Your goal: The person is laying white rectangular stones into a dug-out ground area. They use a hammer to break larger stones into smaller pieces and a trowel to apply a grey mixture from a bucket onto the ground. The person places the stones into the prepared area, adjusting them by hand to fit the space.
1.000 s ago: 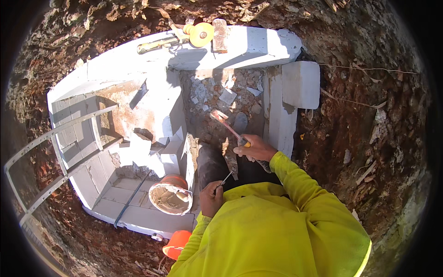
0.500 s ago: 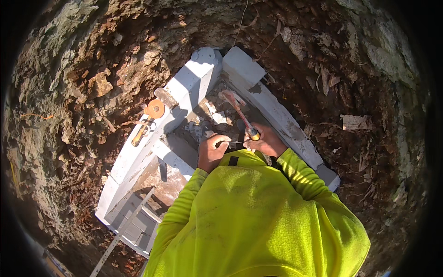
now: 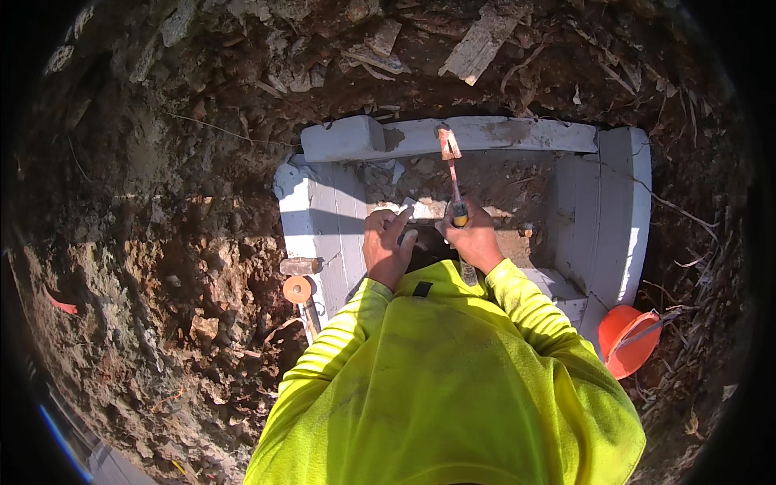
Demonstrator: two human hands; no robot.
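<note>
You are gripping a hammer point(image 3: 451, 174) in your right hand point(image 3: 473, 238), fingers wrapped shut round its yellow-banded handle, and the tool's long axis is running almost straight away from you, head at the far end, lying over the far block wall point(image 3: 485, 133). Your left hand point(image 3: 386, 246) is sitting just to the left of the right one, fingers partly spread and pressing down on a pale stone piece point(image 3: 420, 212) that is lying across, left to right, at right angles to the hammer. So the piece is lying directly under and just beyond your fingertips, nearer the left hand, which is touching it, while the right hand is resting at its right part with the hammer raised past it. Whether the hammer head is touching the far wall or hanging just above it, you cannot tell from here. The left wall point(image 3: 323, 218) is standing near your left wrist, the right wall point(image 3: 622, 210) well apart to the right, and an orange bucket point(image 3: 626, 339) is sitting outside it near your right elbow. An orange disc point(image 3: 297, 288) is lying by the left wall
</note>
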